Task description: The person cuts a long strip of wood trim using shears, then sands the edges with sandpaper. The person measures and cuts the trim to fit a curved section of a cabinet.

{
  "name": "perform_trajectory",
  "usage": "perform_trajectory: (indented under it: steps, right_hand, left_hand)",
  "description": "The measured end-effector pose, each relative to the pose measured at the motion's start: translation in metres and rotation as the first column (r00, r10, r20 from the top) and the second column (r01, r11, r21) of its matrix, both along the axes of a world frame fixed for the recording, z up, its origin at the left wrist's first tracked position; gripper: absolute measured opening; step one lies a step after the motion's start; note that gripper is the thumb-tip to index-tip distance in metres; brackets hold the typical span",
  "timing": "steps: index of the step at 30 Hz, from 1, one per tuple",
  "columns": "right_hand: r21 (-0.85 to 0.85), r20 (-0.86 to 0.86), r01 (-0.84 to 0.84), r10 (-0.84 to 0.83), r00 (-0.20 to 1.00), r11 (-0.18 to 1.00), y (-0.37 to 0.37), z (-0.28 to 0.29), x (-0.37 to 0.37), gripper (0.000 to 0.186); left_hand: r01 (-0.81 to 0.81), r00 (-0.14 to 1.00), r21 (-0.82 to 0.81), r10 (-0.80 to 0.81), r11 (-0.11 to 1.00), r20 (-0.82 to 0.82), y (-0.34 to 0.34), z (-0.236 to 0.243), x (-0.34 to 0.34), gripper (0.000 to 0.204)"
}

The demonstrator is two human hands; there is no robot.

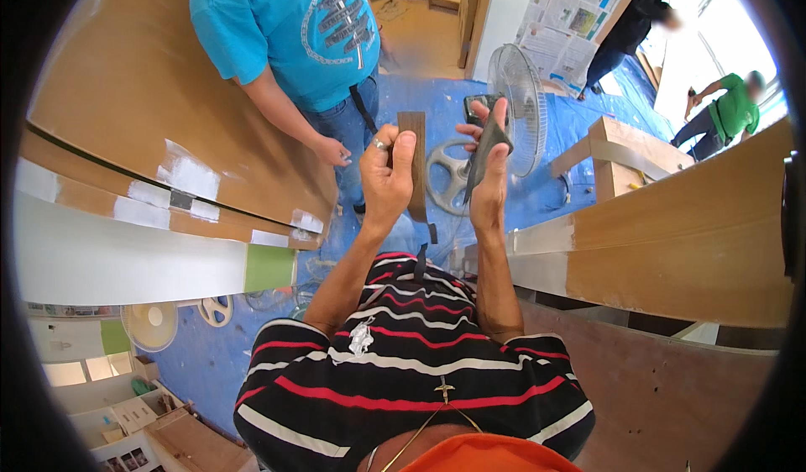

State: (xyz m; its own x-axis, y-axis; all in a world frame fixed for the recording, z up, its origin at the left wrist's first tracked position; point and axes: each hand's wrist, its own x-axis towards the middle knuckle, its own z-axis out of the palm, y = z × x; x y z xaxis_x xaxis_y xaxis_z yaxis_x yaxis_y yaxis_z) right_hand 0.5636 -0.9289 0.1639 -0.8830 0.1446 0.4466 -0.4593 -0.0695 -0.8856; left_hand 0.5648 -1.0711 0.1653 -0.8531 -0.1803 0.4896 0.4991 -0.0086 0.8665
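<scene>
My left hand, a ring on one finger, grips a narrow dark-brown wooden strip held upright in front of my chest. Close beside it my right hand holds a thin dark grey flat piece edge-on, its fingers stretched along it. The two pieces stand a few centimetres apart and do not touch. My striped black, red and white shirt fills the lower middle of the view.
A person in a turquoise shirt stands just ahead, hand near a large brown panel taped in white. A standing fan sits on blue floor sheeting. A wooden board runs along the right. Two more people are far right.
</scene>
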Motion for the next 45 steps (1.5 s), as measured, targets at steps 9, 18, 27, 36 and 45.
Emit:
perform_trajectory:
  steps: [9, 18, 27, 36, 45]
  right_hand:
    - [0.210, 0.311, -0.033, -0.035, 0.950, 0.977, 0.018, -0.079, 0.028, 0.074]
    - [0.085, 0.529, 0.142, -0.165, 0.832, 0.986, 0.057, -0.103, -0.012, 0.060]
    - [-0.307, 0.759, 0.355, 0.003, 0.651, 0.883, 0.087, -0.117, -0.062, 0.069]
    - [-0.134, 0.511, 0.016, 0.055, 0.858, 0.991, 0.094, -0.101, -0.266, 0.072]
    - [0.101, 0.280, -0.217, 0.182, 0.943, 0.971, 0.090, -0.042, -0.463, 0.070]
  left_hand:
    - [0.054, 0.997, 0.199, -0.065, 0.978, 0.050, 0.006, -0.027, -0.063, 0.025]
    - [0.093, 0.991, 0.214, -0.111, 0.972, 0.073, 0.027, -0.026, -0.194, 0.024]
    - [0.191, 0.980, 0.090, -0.195, 0.978, 0.045, 0.035, -0.011, -0.346, 0.022]
    - [0.285, 0.948, 0.013, -0.283, 0.959, 0.147, 0.033, -0.024, -0.395, 0.020]
    - [0.405, 0.910, -0.204, -0.370, 0.891, 0.189, 0.021, -0.026, -0.423, 0.014]
